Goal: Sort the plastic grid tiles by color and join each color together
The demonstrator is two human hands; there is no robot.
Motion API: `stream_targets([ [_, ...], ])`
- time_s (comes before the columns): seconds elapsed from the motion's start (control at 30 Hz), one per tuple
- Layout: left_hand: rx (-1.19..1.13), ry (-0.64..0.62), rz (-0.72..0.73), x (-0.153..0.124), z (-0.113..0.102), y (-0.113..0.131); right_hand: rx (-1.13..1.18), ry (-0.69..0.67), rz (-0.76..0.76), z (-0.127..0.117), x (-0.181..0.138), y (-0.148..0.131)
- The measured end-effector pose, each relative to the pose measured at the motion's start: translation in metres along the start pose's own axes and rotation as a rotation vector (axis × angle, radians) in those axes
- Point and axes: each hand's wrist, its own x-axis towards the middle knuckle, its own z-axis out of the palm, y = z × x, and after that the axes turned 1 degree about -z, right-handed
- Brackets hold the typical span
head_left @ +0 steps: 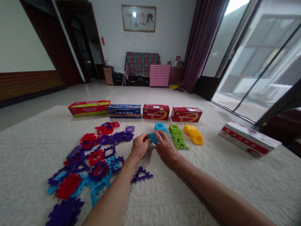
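Between my two hands is a light blue interlocking plastic piece (153, 138). My left hand (140, 146) pinches its left edge, and my right hand (166, 147) grips its right side, fingers partly covering it. Just behind sits another light blue piece group (161, 126). To the right lie a row of green pieces (177, 137) and a stack of yellow pieces (193, 134). A purple triangular piece (142, 174) rests nearer to me, beside my left forearm. Left of my hands spreads a loose pile of purple pieces (122, 137), red pieces (69, 185) and light blue ones.
Along the far side stand a red and green box (90, 108), a blue box (124, 111) and two red boxes (155, 112). A white and red box (249, 139) lies at the right. Everything is on a cream textured cover (199, 175).
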Motion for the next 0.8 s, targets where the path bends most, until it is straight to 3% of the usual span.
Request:
stream_targets([
  [0.23, -0.115, 0.089, -0.086, 0.004, 0.004, -0.003, -0.182, 0.011, -0.089, -0.019, 0.003, 0.014],
  [0.4, -0.193, 0.177, -0.192, 0.004, 0.003, 0.001, -0.258, 0.041, -0.004, -0.035, 0.005, 0.030],
  [0.8, -0.182, 0.138, -0.163, 0.005, 0.005, -0.005, -0.309, -0.059, 0.055, -0.026, 0.003, 0.035],
])
